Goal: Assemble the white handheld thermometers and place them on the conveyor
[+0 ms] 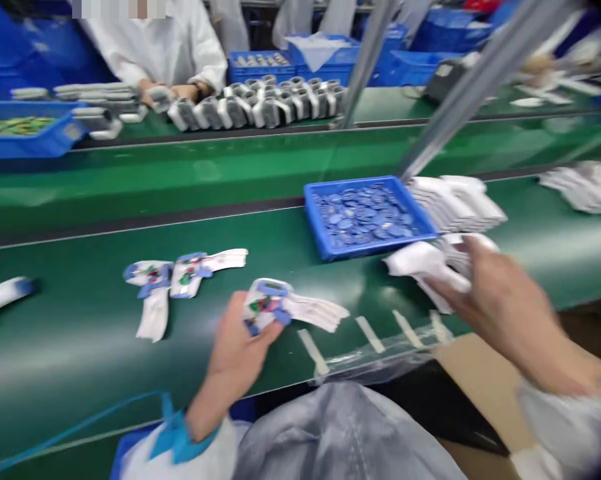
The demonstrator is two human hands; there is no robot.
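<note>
My left hand [245, 350] grips the head of a white pistol-shaped plastic shell [310, 311], its open side up. Blue parts and a small red and green circuit sit inside it, and its handle points right. To the left, two similar filled shells [153, 313] [190, 273] lie close together on the green bench. At the right, my right hand [505, 300], somewhat blurred, has thumb and fingers closed round a white plastic shell [420, 260]. Other white pieces sit right behind those fingers; how many the hand holds is unclear.
A blue tray [325, 253] of flat blue discs stands mid-bench, beside stacked white shells [455, 200]. More white pieces [585, 187] lie far right. A slanted metal post [445, 120] rises behind the tray. Tape strips [370, 333] mark the front edge. A co-worker [165, 47] handles grey-white housings opposite.
</note>
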